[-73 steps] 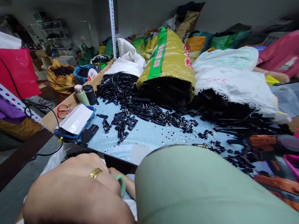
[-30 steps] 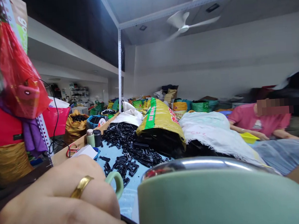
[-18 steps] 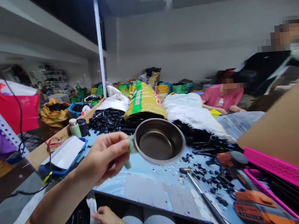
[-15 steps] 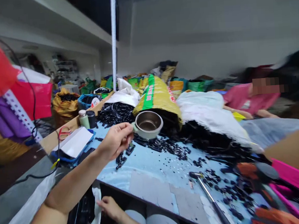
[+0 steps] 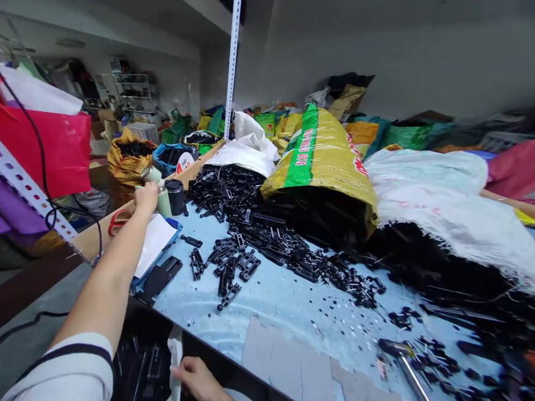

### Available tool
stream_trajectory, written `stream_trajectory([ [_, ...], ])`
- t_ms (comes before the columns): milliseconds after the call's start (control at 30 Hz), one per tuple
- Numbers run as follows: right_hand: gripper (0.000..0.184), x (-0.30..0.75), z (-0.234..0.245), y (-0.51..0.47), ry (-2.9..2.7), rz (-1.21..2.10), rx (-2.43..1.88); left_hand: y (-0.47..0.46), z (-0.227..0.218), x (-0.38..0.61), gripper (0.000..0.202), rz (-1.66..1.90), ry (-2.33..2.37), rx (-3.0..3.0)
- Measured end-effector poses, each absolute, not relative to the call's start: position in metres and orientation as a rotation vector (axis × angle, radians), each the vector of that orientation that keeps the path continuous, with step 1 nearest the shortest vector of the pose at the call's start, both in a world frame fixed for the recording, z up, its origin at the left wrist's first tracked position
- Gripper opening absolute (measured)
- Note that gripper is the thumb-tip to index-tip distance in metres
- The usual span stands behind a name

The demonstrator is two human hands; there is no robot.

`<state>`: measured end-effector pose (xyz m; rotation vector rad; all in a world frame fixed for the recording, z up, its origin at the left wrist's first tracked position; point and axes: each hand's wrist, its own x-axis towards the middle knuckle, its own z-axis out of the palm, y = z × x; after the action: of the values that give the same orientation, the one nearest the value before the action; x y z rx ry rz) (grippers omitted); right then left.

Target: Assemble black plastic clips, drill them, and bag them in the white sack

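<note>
While L arm (image 5: pixel 108 279) is stretched far out, red bag (image 5: pixel 63 157) hangs at left edge of view, w/ black cord (image 5: pixel 41 155) in front. Next are scissors (image 5: pixel 117 222), just left of forearm, then L hand (image 5: pixel 146 198), closed on mug (image 5: pixel 151 173), prob. at handle side; exact finger grip is too small to tell. Mug sits just beyond the fingers, on the side away from body, & seems tilted; which way its mouth points, I cannot tell. Immed. right of mug & a bit lower in view, bottle (image 5: pixel 163 201) stands upright, w/ jar (image 5: pixel 176 197) right beside; mug–bottle contact is unclear. Tray (image 5: pixel 176 227) is on the near side of them.

L hand is clearly nearer to mug. R hand (image 5: pixel 200 376) is well apart, close to body, below table (image 5: pixel 283 297) edge, its thumb & fingers pinching white bag (image 5: pixel 173 393) at rim; black parts are inside.

Further right, black pieces (image 5: pixel 223 190) lie loose before yellow sack (image 5: pixel 321 154) & white sack (image 5: pixel 435 182). Grey card (image 5: pixel 276 352) is at near edge, then hammer (image 5: pixel 413 376), handle cut off by frame. Far right: co-worker's sleeve (image 5: pixel 522 167), pink.
</note>
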<state>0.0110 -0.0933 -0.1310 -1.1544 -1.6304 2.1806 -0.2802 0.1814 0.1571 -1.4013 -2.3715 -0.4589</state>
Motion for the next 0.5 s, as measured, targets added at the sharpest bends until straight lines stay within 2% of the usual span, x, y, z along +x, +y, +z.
stream_trajectory([
  [167, 0.055, 0.011, -0.128, -0.09, -1.631, 2.221, -1.159, 0.189, 0.133, -0.304, 0.046, -0.184, -2.298, -1.471],
  [500, 0.051, 0.012, -0.122, -0.089, -1.688, 2.221, -1.152, 0.199, 0.131, -0.3, 0.05, -0.132, -2.27, -1.558],
])
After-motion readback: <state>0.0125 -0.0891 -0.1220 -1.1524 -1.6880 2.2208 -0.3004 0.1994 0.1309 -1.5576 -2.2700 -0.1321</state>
